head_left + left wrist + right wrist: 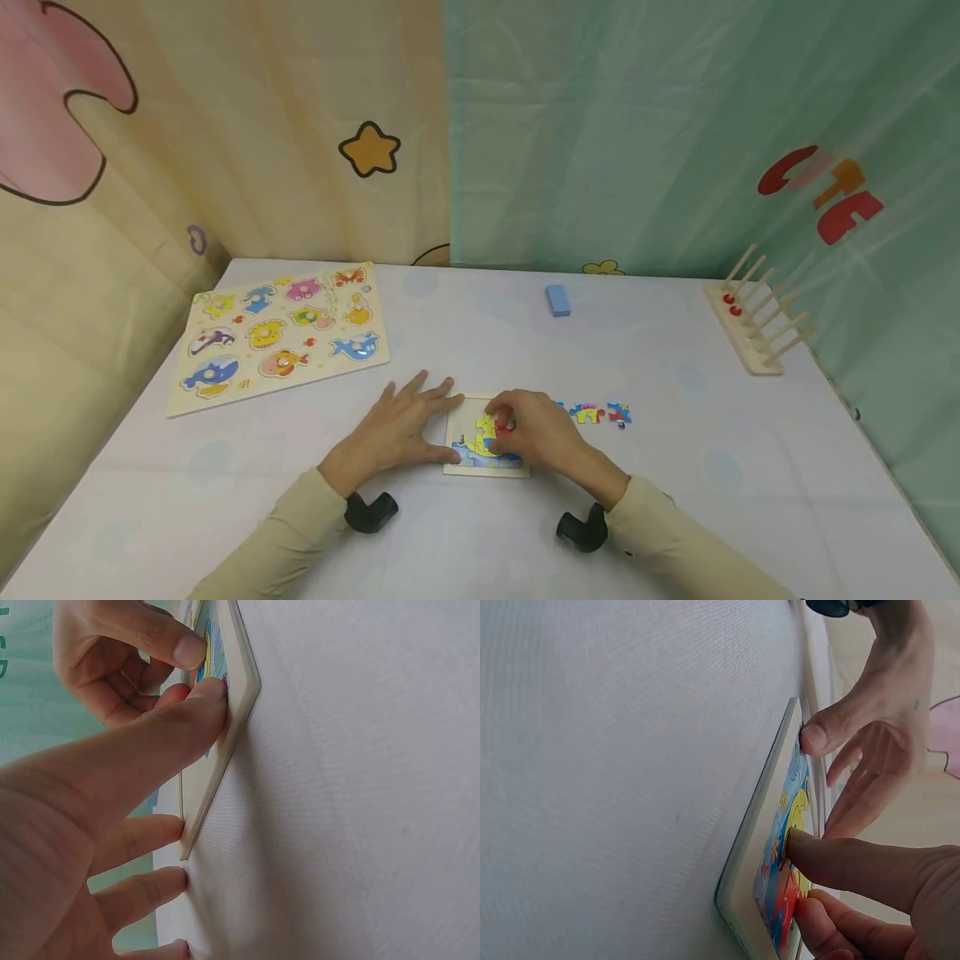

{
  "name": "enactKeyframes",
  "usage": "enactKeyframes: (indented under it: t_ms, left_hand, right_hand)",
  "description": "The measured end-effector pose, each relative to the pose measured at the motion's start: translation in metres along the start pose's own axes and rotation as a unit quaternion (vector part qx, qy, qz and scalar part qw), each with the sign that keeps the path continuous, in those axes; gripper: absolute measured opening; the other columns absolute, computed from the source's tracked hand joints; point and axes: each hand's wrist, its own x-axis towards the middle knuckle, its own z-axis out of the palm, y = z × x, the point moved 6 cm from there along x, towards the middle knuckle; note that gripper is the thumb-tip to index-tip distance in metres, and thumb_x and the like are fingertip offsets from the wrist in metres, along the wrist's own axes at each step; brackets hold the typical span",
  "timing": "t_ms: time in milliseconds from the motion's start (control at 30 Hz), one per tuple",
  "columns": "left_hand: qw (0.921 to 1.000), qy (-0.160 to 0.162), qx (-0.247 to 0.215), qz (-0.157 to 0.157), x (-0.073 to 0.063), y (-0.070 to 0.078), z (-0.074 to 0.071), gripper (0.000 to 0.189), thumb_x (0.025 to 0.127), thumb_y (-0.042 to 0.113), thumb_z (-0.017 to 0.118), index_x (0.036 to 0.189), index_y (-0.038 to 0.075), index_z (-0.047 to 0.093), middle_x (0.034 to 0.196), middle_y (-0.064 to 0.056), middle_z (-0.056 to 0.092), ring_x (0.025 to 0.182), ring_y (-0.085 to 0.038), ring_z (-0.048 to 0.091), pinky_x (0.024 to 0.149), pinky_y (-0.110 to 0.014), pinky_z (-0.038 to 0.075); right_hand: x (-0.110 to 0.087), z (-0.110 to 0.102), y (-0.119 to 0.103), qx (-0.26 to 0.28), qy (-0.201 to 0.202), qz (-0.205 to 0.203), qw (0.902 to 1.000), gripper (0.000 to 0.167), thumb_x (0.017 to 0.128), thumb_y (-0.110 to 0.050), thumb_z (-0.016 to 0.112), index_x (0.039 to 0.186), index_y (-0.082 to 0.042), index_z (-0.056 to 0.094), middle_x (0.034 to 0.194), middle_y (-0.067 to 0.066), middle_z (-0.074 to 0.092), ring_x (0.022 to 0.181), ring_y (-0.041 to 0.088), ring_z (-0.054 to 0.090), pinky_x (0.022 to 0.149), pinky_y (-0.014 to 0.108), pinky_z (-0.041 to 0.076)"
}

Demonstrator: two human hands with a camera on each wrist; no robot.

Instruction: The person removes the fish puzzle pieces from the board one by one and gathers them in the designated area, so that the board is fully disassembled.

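Observation:
A small jigsaw in a pale wooden tray lies on the table between the hands, its lower part covered by blue and yellow pieces. My left hand is spread at the tray's left side, with its thumb resting on the near left corner and a finger at the far edge. With thumb and curled fingers, my right hand pinches a red and yellow puzzle piece over the tray's right part; the fingers hide some of it. Loose puzzle pieces lie just right of that hand, one partly covered.
At the back left lies a large wooden knob puzzle board with animal shapes. A blue block sits near the far edge. A wooden peg stand with red beads occupies the back right. Curtains hang behind the table.

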Motion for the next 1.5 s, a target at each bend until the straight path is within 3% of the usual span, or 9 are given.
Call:
enactKeyframes:
  t_ms: [300, 700, 933, 1067, 1233, 1300, 1367, 1500]
  left_hand:
    - [1.0000, 0.001, -0.004, -0.003, 0.001, -0.001, 0.001, 0.081, 0.070, 0.052, 0.084, 0.139, 0.018, 0.058, 0.153, -0.005, 0.042, 0.147, -0.039, 0.020, 0.111, -0.070, 0.015]
    - [1.0000, -0.004, 0.002, -0.006, 0.001, 0.000, 0.001, 0.080, 0.071, 0.051, 0.084, 0.139, 0.018, 0.059, 0.153, -0.005, 0.042, 0.147, -0.039, 0.021, 0.111, -0.070, 0.015]
    - [1.0000, -0.001, 0.004, -0.005, 0.001, 0.000, 0.001, 0.080, 0.071, 0.052, 0.084, 0.139, 0.018, 0.059, 0.153, -0.005, 0.041, 0.147, -0.039, 0.020, 0.111, -0.070, 0.015]
    - [1.0000, -0.002, 0.002, -0.007, 0.001, -0.001, 0.001, 0.080, 0.071, 0.053, 0.083, 0.139, 0.019, 0.058, 0.153, -0.004, 0.041, 0.147, -0.038, 0.020, 0.111, -0.070, 0.015]
    - [1.0000, -0.003, 0.000, -0.006, 0.000, -0.001, 0.001, 0.080, 0.072, 0.052, 0.083, 0.140, 0.018, 0.058, 0.154, -0.005, 0.041, 0.147, -0.038, 0.019, 0.111, -0.070, 0.015]
    - [1.0000, -0.002, 0.000, -0.005, 0.000, -0.001, 0.001, 0.080, 0.072, 0.052, 0.083, 0.140, 0.018, 0.058, 0.154, -0.005, 0.040, 0.147, -0.039, 0.019, 0.111, -0.070, 0.015]
    - [1.0000, -0.002, -0.001, -0.004, 0.000, -0.001, 0.000, 0.080, 0.072, 0.052, 0.083, 0.140, 0.018, 0.058, 0.154, -0.005, 0.040, 0.147, -0.039, 0.019, 0.111, -0.070, 0.015]
    - [1.0000, -0.001, -0.004, -0.002, 0.000, 0.000, 0.001, 0.080, 0.072, 0.052, 0.083, 0.140, 0.018, 0.058, 0.154, -0.006, 0.041, 0.147, -0.039, 0.020, 0.110, -0.070, 0.015]
  right_hand:
    - [0.000, -0.001, -0.001, 0.009, 0.000, -0.004, 0.9999, 0.037, 0.074, -0.014, 0.085, 0.107, -0.011, 0.069, 0.079, -0.007, 0.058, 0.066, 0.010, 0.050, 0.054, 0.024, 0.040]
    - [-0.006, -0.005, -0.004, 0.010, 0.043, -0.039, 0.9982, 0.037, 0.074, -0.017, 0.087, 0.105, -0.016, 0.068, 0.096, -0.003, 0.061, 0.083, 0.014, 0.055, 0.070, 0.027, 0.048]
    - [-0.009, -0.010, -0.007, 0.087, 0.030, -0.052, 0.9943, 0.024, 0.080, -0.015, 0.082, 0.101, -0.017, 0.070, 0.093, -0.006, 0.070, 0.063, 0.009, 0.055, 0.056, 0.024, 0.049]
    - [-0.012, -0.009, -0.007, 0.150, 0.008, -0.068, 0.9863, 0.018, 0.084, -0.009, 0.078, 0.099, -0.014, 0.069, 0.087, -0.003, 0.074, 0.064, 0.009, 0.065, 0.061, 0.024, 0.054]
    - [-0.013, -0.006, -0.001, 0.166, 0.004, -0.067, 0.9838, 0.013, 0.084, -0.008, 0.077, 0.096, -0.013, 0.074, 0.080, -0.007, 0.074, 0.067, 0.007, 0.068, 0.062, 0.023, 0.054]
    - [-0.013, -0.006, 0.001, 0.168, 0.007, -0.062, 0.9839, 0.010, 0.083, -0.011, 0.078, 0.092, -0.015, 0.077, 0.078, -0.008, 0.073, 0.060, 0.008, 0.066, 0.056, 0.023, 0.053]
    - [-0.012, -0.006, 0.003, 0.179, 0.008, -0.058, 0.9821, 0.007, 0.083, -0.013, 0.079, 0.090, -0.015, 0.079, 0.079, -0.008, 0.073, 0.053, 0.010, 0.063, 0.051, 0.024, 0.052]
    - [-0.012, -0.012, 0.008, 0.209, 0.013, -0.051, 0.9765, 0.010, 0.082, -0.019, 0.081, 0.090, -0.014, 0.080, 0.086, -0.004, 0.075, 0.054, 0.015, 0.065, 0.049, 0.022, 0.049]
